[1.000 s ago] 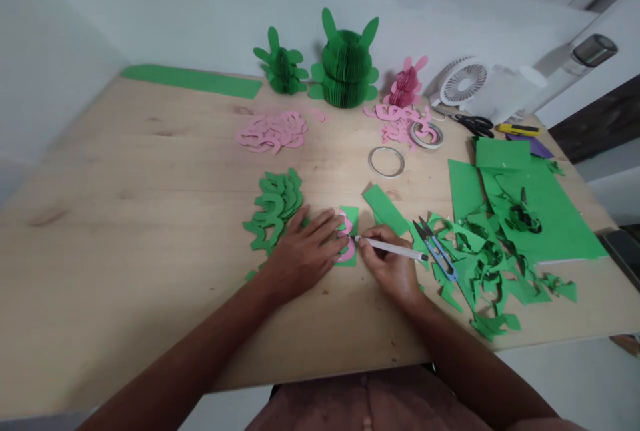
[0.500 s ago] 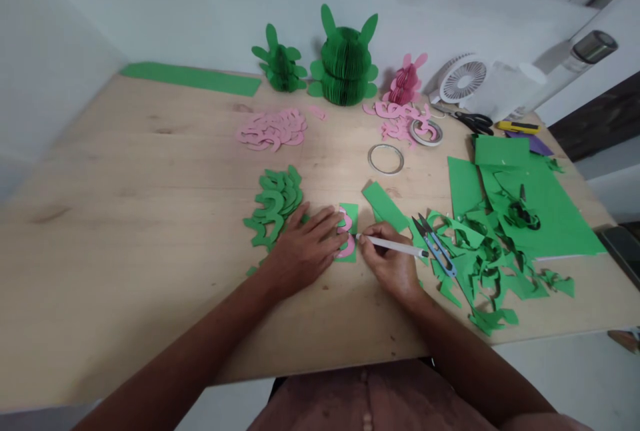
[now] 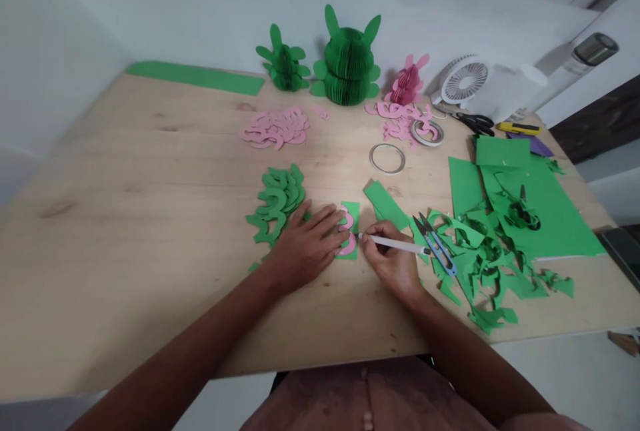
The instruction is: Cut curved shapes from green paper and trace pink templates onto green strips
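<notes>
My left hand (image 3: 311, 244) lies flat with fingers stretched out, pressing a pink curved paper cutout (image 3: 349, 244) onto a small green paper rectangle (image 3: 353, 208). Part of the cutout is hidden under the fingertips. Between the fingers of my right hand (image 3: 393, 264) is a white pen (image 3: 400, 244), its tip at the right edge of the pink cutout. Left of my left hand is a pile of curved green cutouts (image 3: 280, 194). Blue-handled thread snips (image 3: 437, 247) lie right of my right hand, beside a folded green strip (image 3: 386, 204).
Green paper scraps (image 3: 490, 257) and green sheets (image 3: 555, 211) cover the right side. Behind are pink cutouts (image 3: 277, 128), a tape roll (image 3: 427, 131), a thin ring (image 3: 387, 159) and black scissors (image 3: 475, 123). Green paper figures (image 3: 347, 67) and a white fan (image 3: 464, 79) stand along the wall.
The whole view has shifted slightly. Both hands keep nearly the same positions, with the pen tip still at the pink cutout's right edge.
</notes>
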The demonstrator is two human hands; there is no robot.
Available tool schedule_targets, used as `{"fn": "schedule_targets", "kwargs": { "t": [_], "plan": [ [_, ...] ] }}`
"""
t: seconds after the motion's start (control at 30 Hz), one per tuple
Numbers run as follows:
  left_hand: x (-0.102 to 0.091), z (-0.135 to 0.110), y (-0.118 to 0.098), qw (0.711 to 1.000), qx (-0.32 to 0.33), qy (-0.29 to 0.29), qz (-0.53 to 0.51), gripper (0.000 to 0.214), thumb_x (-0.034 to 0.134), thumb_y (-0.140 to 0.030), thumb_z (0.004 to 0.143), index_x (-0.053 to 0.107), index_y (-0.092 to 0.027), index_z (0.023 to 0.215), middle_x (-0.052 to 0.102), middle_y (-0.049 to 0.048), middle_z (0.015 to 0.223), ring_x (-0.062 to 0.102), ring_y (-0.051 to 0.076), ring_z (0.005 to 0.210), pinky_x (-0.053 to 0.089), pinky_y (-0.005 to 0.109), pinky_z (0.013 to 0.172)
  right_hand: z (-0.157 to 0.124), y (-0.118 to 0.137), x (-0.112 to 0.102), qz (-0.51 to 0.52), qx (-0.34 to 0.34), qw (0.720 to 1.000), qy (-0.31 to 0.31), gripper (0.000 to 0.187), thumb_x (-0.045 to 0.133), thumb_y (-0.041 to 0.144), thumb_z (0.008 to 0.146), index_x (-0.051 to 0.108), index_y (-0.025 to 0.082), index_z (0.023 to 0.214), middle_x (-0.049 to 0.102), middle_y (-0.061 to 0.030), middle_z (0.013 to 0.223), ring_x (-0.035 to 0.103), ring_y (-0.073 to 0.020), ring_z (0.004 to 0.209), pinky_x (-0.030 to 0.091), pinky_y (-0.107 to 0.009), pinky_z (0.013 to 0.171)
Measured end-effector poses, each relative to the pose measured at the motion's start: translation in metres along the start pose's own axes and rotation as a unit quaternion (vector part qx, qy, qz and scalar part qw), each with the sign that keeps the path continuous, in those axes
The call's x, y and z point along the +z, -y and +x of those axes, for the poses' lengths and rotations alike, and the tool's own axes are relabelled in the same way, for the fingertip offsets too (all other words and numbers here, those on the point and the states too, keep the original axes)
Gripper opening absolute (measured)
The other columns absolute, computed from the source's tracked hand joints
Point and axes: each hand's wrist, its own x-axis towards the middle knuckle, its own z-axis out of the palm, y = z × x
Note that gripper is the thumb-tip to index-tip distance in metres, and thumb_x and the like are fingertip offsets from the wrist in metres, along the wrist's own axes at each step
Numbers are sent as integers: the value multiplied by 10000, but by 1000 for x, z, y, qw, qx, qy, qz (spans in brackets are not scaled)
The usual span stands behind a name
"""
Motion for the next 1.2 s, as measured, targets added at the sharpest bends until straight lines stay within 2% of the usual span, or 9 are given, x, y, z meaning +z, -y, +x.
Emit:
{"fn": "schedule_targets", "kwargs": {
  "t": [0.53, 0.8, 0.97, 1.2],
  "plan": [
    [1, -1, 0, 1000, -1, 0, -4, 254, 508, -255, 898, 650, -249, 1107, 583, 63, 1333, 459, 256, 1300, 187, 542, 1142, 0, 4, -2, -9, -12, 1000, 0, 78, 556, 203, 751, 524, 208, 679, 522, 43, 564, 469, -102, 476, 368, -215, 458],
    [-3, 0, -2, 1000, -5, 3, -8, 264, 494, -242, 901, 656, -249, 1109, 580, 66, 1336, 468, 256, 1292, 201, 545, 1139, -1, 5, -1, 15, 5, 1000, 1, 75, 561, 215, 746, 526, 206, 679, 510, 47, 557, 452, -100, 468, 370, -217, 452],
    [-4, 0, -2, 1000, -7, 5, -12, 268, 505, -241, 895, 650, -262, 1119, 574, 55, 1344, 465, 254, 1296, 200, 536, 1143, -2, 3, -1, 45, 21, 998, -37, 70, 568, 253, 778, 558, 207, 727, 569, 22, 610, 506, -121, 527, 418, -229, 483],
    [-4, 0, -2, 1000, -7, 7, -10, 261, 497, -236, 897, 651, -254, 1107, 579, 61, 1337, 468, 250, 1293, 208, 523, 1140, -5, 0, -5, 24, -38, 999, 23, 161, 526, 293, 876, 651, 192, 880, 694, -45, 820, 635, -174, 731, 497, -265, 641]
  ]
}}
